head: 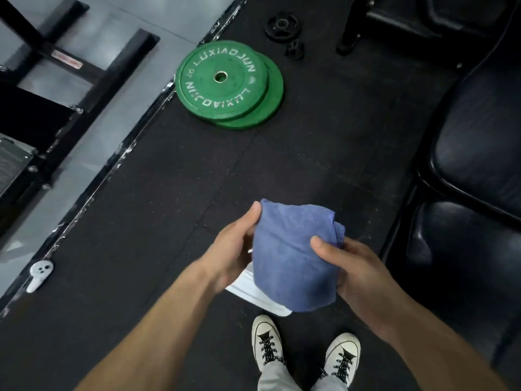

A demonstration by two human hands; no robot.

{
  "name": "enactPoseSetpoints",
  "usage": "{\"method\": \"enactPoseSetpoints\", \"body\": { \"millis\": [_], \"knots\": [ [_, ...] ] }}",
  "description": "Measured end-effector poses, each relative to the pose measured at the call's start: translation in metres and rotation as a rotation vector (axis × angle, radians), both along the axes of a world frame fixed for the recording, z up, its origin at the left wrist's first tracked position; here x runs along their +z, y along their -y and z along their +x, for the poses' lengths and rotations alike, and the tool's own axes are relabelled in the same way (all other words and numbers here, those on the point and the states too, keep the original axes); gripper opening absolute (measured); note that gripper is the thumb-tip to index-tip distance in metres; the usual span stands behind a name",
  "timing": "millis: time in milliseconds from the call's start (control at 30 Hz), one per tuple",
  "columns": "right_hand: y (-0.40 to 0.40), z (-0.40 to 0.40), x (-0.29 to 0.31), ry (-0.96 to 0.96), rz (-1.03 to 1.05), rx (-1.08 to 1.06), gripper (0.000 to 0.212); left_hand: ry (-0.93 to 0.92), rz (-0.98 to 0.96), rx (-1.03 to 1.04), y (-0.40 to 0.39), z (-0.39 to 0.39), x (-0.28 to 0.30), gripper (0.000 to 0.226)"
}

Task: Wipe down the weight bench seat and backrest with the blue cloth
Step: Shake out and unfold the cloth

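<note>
- A wide strip of dark rubber floor (174, 193) was seen ahead of the person, bare between the green weight plates (225, 83) and the hands.
- The strip was bounded on the left by a taped seam against grey flooring, where a black frame (56, 88) stood.
- On the right, the black padded weight bench (476, 142) was noted, its seat and backrest pads running along the frame edge, close beside the right hand (363, 275).
- A small black plate (282, 25) lay beyond the green plates; a white controller (39, 275) lay near the seam.
- The blue cloth (293, 255) was held in the air, apart from the bench, bunched and folded, of napped terry texture.
- The left hand (236, 246) was closed on the cloth's left edge; the right hand gripped its right side, thumb on top.
- A white sheet-like item (253, 294) was partly hidden beneath the cloth.
</note>
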State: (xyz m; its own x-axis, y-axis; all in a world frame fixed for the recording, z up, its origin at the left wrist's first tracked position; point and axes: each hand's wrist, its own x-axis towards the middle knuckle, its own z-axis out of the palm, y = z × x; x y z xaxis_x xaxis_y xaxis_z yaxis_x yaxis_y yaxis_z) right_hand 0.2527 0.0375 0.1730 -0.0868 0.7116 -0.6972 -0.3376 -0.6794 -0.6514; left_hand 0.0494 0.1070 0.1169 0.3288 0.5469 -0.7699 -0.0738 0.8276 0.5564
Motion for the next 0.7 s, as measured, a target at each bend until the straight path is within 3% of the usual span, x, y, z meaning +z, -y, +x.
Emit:
{"method": "enactPoseSetpoints", "body": {
  "millis": [100, 200, 267, 433, 567, 700],
  "knots": [
    [-0.002, -0.01, -0.014, -0.029, -0.022, 0.023, 0.03, 0.202, -0.148, -0.154, -0.008, -0.026, -0.014, 0.071],
    [0.008, -0.017, -0.075, 0.243, -0.079, 0.059, 0.021, 0.248, -0.128, -0.248, -0.007, -0.052, -0.045, 0.047],
    [0.018, -0.025, -0.131, 0.444, -0.101, 0.126, 0.015, 0.104, -0.083, -0.291, 0.002, -0.063, -0.088, 0.044],
    [0.038, -0.052, -0.267, 0.555, -0.22, 0.124, 0.009, -0.395, 0.106, -0.264, 0.029, -0.056, -0.217, 0.02],
    [0.048, -0.066, -0.348, 0.575, -0.353, 0.172, 0.011, -0.626, 0.155, -0.318, 0.046, -0.054, -0.305, 0.019],
    [0.061, -0.068, -0.393, 0.72, -0.383, 0.321, 0.019, -0.792, 0.247, -0.422, 0.065, -0.051, -0.335, 0.02]
  ]
}}
